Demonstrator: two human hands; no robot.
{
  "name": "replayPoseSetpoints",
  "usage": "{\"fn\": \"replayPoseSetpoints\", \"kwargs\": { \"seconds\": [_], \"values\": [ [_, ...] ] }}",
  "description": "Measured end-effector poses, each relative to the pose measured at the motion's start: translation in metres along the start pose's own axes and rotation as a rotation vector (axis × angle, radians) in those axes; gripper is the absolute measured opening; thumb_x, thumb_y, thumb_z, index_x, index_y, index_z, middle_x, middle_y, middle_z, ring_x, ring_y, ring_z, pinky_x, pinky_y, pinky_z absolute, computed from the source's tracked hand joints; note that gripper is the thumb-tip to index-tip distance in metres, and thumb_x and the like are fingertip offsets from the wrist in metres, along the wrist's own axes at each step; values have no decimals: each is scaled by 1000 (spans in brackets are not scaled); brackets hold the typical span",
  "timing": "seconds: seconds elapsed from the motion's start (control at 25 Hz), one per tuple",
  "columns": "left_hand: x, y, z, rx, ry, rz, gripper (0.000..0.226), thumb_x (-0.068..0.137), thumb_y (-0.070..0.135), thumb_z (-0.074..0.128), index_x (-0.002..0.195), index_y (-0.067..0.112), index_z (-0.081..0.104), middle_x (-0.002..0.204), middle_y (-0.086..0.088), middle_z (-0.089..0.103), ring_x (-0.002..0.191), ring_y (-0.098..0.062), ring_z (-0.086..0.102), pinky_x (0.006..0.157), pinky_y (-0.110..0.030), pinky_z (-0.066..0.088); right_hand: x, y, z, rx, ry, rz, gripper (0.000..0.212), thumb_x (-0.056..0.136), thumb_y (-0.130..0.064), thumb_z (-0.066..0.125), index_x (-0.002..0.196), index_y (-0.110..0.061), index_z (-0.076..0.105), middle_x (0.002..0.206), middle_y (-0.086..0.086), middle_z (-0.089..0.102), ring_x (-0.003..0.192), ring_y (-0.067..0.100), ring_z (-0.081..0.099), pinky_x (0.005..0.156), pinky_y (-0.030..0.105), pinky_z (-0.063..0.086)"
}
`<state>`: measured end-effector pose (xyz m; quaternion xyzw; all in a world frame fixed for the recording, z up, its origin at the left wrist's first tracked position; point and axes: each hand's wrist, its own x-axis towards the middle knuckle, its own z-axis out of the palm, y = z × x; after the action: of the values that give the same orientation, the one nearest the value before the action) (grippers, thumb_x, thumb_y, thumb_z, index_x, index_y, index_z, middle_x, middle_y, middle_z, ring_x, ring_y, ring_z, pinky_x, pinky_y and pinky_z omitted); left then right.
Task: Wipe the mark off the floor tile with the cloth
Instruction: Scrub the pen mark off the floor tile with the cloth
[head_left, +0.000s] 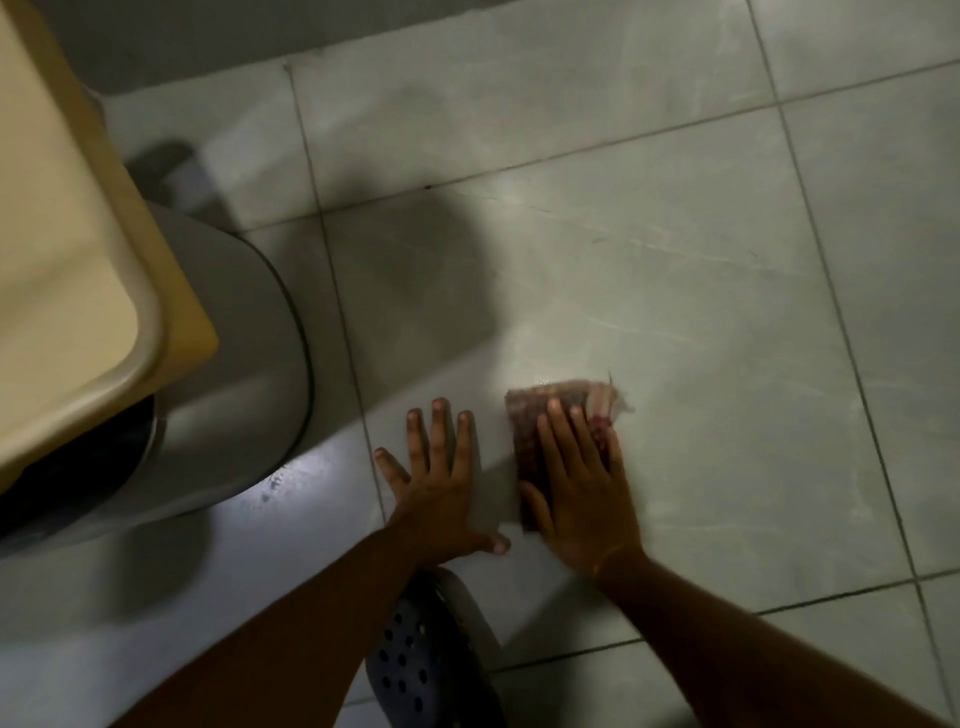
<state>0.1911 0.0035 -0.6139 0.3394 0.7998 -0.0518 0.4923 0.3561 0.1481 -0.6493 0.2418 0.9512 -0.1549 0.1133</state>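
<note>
Pale grey-green floor tiles (675, 270) with thin dark grout lines filled the view — dimly lit, with soft shadows at left. A round grey bin (244, 374) stood at left beneath a cream-coloured counter edge (78, 260) — both near a grey wall (182, 41).

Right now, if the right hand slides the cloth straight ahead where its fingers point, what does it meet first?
Probably only bare floor tile: ahead of the right hand and the cloth, nothing stands before the grout line, as far as this view shows.
</note>
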Motion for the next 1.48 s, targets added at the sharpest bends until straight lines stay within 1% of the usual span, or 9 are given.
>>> {"fn": "replayPoseSetpoints", "kwargs": {
  "seconds": [0.24, 0.44, 0.56, 0.8, 1.08, 1.16, 1.28, 1.36, 1.48],
  "values": [
    [-1, 1, -1, 7, -6, 14, 169, 51, 89, 75, 148, 24, -46, 150, -9, -63, 139, -43, -54, 107, -85, -19, -82, 45, 4, -7, -114, -136, 83, 103, -65, 41, 165, -11, 34, 177, 9, 21, 159, 33, 35, 128, 60, 21],
    [-1, 1, -1, 11, -10, -3, 170, 51, 88, 77, 146, 24, -49, 147, -9, -65, 138, -45, -54, 107, -83, -20, 53, 93, -41, 0, 111, 300, 88, 101, -62, 38, 169, -9, 19, 179, 13, 16, 164, 35, 16, 129, 62, 16],
    [0, 2, -2, 6, -15, -13, 171, 50, 89, 77, 146, 25, -48, 149, -9, -63, 138, -45, -53, 107, -82, -20, 138, 57, -58, 26, 181, 429, 87, 103, -59, 34, 168, -5, 17, 178, 17, 16, 164, 38, 15, 128, 67, 17],
    [1, 7, -1, 41, -7, -44, 170, 50, 92, 73, 143, 24, -52, 146, -10, -66, 139, -44, -54, 109, -82, -18, 91, -26, -13, 63, 106, -14, 80, 104, -51, 44, 169, -9, 22, 178, 13, 19, 165, 34, 15, 131, 63, 12],
    [1, 3, -1, 17, 3, -9, 171, 47, 92, 74, 145, 26, -50, 148, -8, -64, 139, -41, -55, 109, -84, -17, -67, 57, 3, -26, 7, -164, 75, 105, -57, 42, 167, -17, 30, 178, 2, 20, 162, 26, 27, 129, 59, 23],
    [-1, 4, -2, 15, -6, -14, 172, 48, 90, 77, 145, 25, -50, 148, -8, -64, 138, -41, -55, 109, -84, -17, -58, 99, -11, -56, -4, -112, 77, 105, -61, 34, 167, -15, 31, 177, 4, 21, 163, 29, 26, 127, 60, 24],
    [-1, 4, -1, 24, -3, -12, 172, 49, 90, 77, 146, 23, -48, 149, -10, -63, 139, -43, -54, 109, -84, -17, 19, 131, -38, -53, 69, 175, 82, 102, -58, 38, 168, -11, 25, 178, 11, 20, 164, 33, 21, 129, 59, 17],
    [1, 4, -1, 17, -5, -15, 171, 49, 90, 76, 147, 23, -48, 149, -10, -63, 139, -44, -53, 109, -84, -18, 84, 116, -53, -37, 159, 304, 83, 102, -56, 40, 168, -10, 22, 178, 13, 19, 164, 35, 19, 131, 59, 16],
    [1, 3, 0, 17, -4, -21, 171, 48, 91, 75, 145, 25, -49, 150, -9, -63, 140, -44, -53, 110, -84, -18, 136, 53, -50, -50, 186, 260, 82, 104, -54, 40, 168, -7, 21, 178, 16, 20, 164, 37, 18, 131, 61, 17]
  ]
}}
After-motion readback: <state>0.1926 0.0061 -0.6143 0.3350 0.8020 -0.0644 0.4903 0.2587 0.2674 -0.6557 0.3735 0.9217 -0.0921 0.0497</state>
